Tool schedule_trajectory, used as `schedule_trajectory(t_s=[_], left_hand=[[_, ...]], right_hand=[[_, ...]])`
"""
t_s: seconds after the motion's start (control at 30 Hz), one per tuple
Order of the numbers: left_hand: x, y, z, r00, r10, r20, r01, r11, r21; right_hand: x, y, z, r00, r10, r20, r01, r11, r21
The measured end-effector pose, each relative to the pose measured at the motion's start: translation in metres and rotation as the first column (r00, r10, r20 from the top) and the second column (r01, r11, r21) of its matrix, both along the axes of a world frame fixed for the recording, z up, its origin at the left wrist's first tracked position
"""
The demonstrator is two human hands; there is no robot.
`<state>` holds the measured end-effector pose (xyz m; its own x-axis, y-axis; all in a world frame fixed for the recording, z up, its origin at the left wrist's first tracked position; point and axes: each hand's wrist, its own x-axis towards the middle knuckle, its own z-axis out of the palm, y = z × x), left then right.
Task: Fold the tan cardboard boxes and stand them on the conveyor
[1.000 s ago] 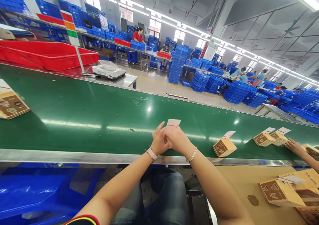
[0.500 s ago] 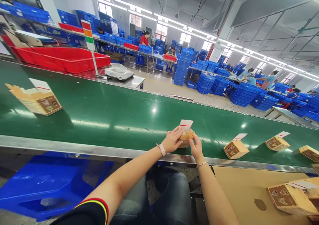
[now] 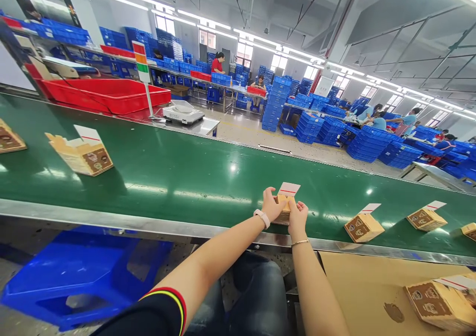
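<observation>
Both hands, left hand (image 3: 270,205) and right hand (image 3: 297,216), clasp a small brown carton (image 3: 282,208) on the green conveyor belt's (image 3: 178,172) near edge, steadying it upright, white flap (image 3: 289,189) raised.

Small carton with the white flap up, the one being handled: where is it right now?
Head view, centre: the small carton sits at the near edge of the green conveyor belt, held between the left hand and the right hand.
</observation>
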<state>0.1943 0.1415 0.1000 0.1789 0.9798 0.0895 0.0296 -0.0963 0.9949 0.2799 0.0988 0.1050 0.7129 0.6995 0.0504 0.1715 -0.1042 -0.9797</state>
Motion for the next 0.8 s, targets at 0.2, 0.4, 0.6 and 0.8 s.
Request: schedule_trajectory(t_s=[0.2,0.4,0.6,0.8], left_hand=[[0.025,0.008,0.001,0.988,-0.115,0.104,0.141,0.946,-0.290],[0.033,-0.001,0.009,0.980,-0.125,0.153,0.172,0.922,-0.348],[0.007,-0.019,0.018,0.988,-0.066,0.142,0.096,0.970,-0.222],[-0.096,-0.008,-0.003,0.982,0.151,0.110,-0.166,0.977,0.137]], right_hand=[[0.010,0.003,0.003,0.995,-0.038,-0.095,0.036,0.999,-0.023],[0.025,0.010,0.003,0.983,-0.123,-0.139,0.114,0.991,-0.072],[0.030,-0.010,0.005,0.937,-0.345,-0.062,0.346,0.938,0.003],[-0.017,-0.059,-0.035,0.847,-0.507,0.159,0.447,0.841,0.304]])
